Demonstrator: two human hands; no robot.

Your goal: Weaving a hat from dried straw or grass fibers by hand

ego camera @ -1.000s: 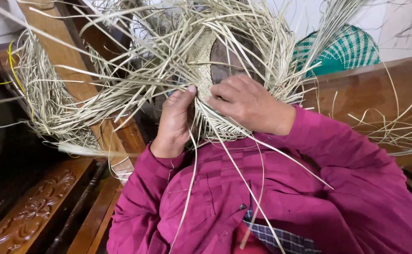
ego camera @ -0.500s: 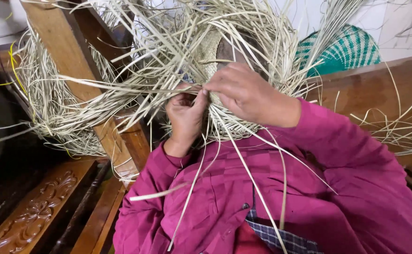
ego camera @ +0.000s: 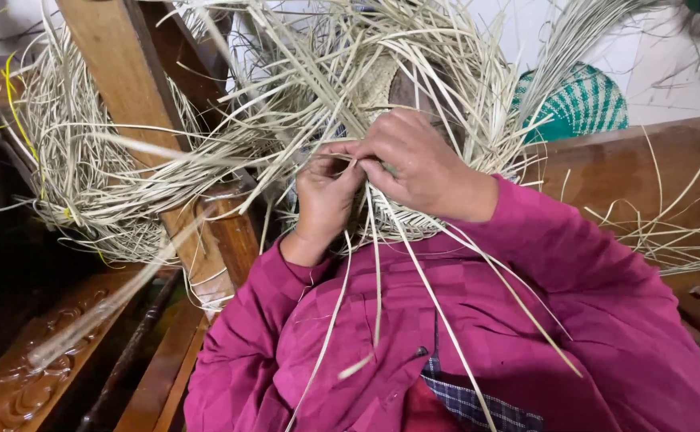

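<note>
My half-woven straw piece (ego camera: 414,120), a domed mat of pale flat strips, sits against my chest above my magenta sleeves (ego camera: 526,264), with its unwoven ends fanning outward in every direction. Half a second ago my hands were lower and further apart on the weave; a second ago my left palm lay flat against it. Now both have risen and met at the working edge, which I read as a shift from steadying the piece to crossing one strand over another. My right hand (ego camera: 418,164) curls over the top, thumb and forefinger pinched narrowly on a strip; my left hand (ego camera: 326,192) comes up from below, fingers closed on the same crossing. The loose strips (ego camera: 382,272) that hang from the pinch point down toward my lap, their long axis running roughly vertical and splaying slightly to my right. To the left a slanted wooden beam (ego camera: 126,96) carries a large tangled bundle of straw (ego camera: 78,176). A green-and-white woven fan (ego camera: 582,104) rests behind a brown wooden rail (ego camera: 630,168).
</note>
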